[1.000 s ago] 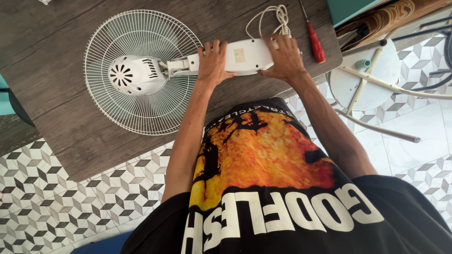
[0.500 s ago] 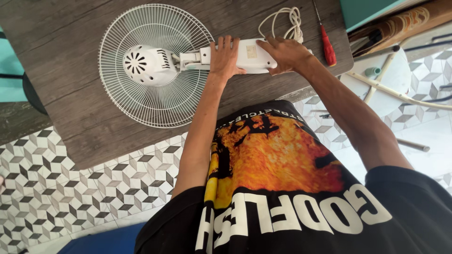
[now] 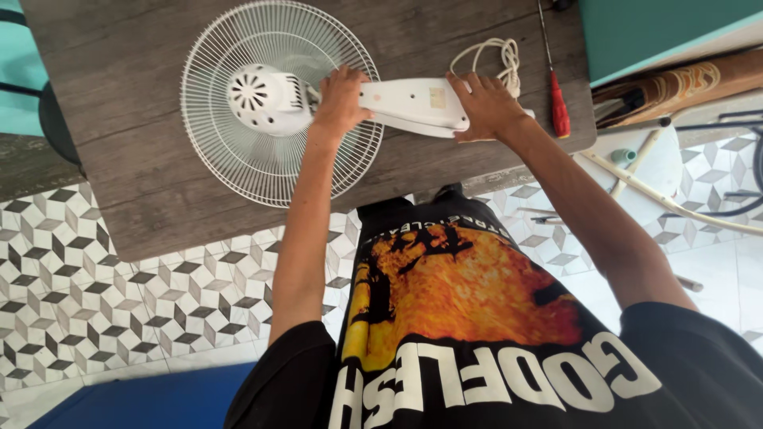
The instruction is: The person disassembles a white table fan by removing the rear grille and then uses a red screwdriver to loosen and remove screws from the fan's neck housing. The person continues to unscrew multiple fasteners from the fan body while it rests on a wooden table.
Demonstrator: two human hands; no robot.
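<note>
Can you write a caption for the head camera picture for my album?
Two hands, left hand and right hand, hold a white fan lying on a wooden table beside a red screwdriver.

Label: you have one small, pale yellowish rectangular sticker point(image 3: 438, 97) on the white fan stem point(image 3: 413, 103), which lies flat on the bench point(image 3: 119, 95).
Position: it sits on the stem's upward face, between your left hand point(image 3: 340, 103) and your right hand point(image 3: 486, 107), nearer the right; neither hand covers it.
Packages: none in view.
Signs: none in view.
Screens: none in view.
</note>
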